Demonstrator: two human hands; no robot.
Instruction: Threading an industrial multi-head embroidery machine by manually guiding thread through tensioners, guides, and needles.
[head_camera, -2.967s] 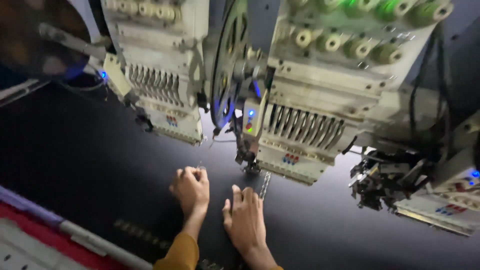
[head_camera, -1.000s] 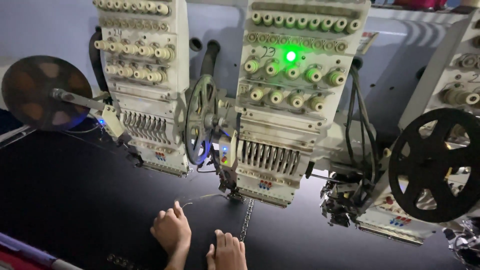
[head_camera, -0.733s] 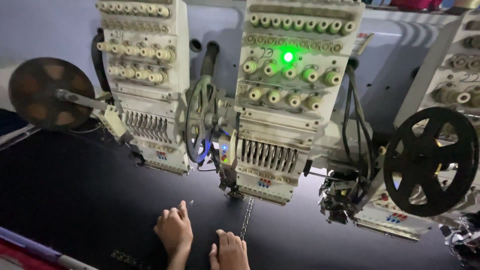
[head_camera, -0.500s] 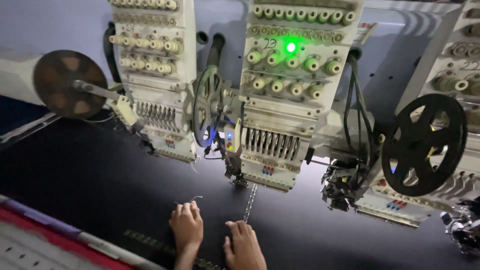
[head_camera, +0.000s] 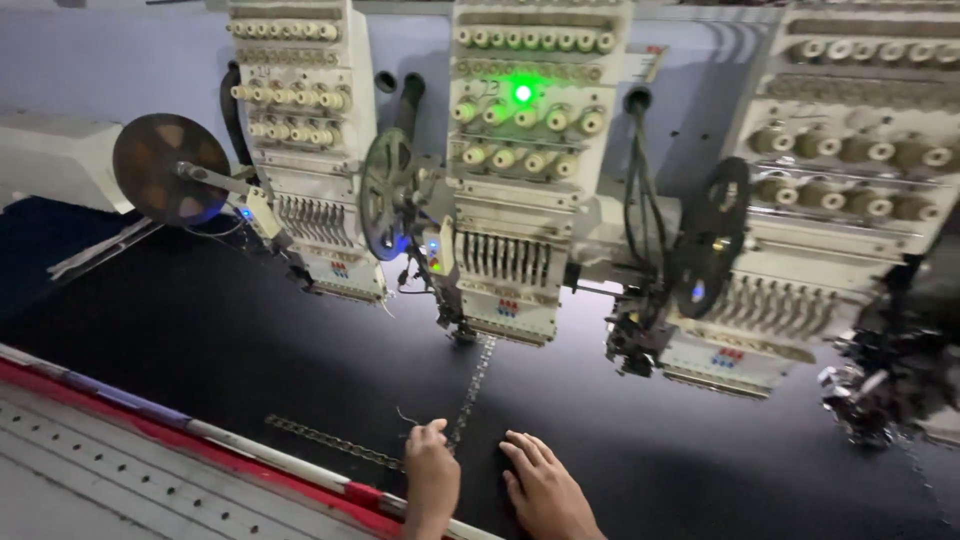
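Both hands flat on fabric (head_camera: 220, 340) near its front edge: left hand (head_camera: 432, 470) left of stitched strip (head_camera: 472, 385), right hand (head_camera: 545, 485) right of it. Strip runs back to middle embroidery head (head_camera: 520, 180). Further heads left (head_camera: 300, 150) and right (head_camera: 830, 200), along rear edge.

labels: small red-blue stickers | low on embroidery heads (head_camera: 507, 307) | screens: none

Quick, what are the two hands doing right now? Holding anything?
Left hand: loosely curled, knuckles up, resting on the black fabric by the sequin strip; nothing visibly held.
Right hand: open, flat on the fabric, holding nothing.
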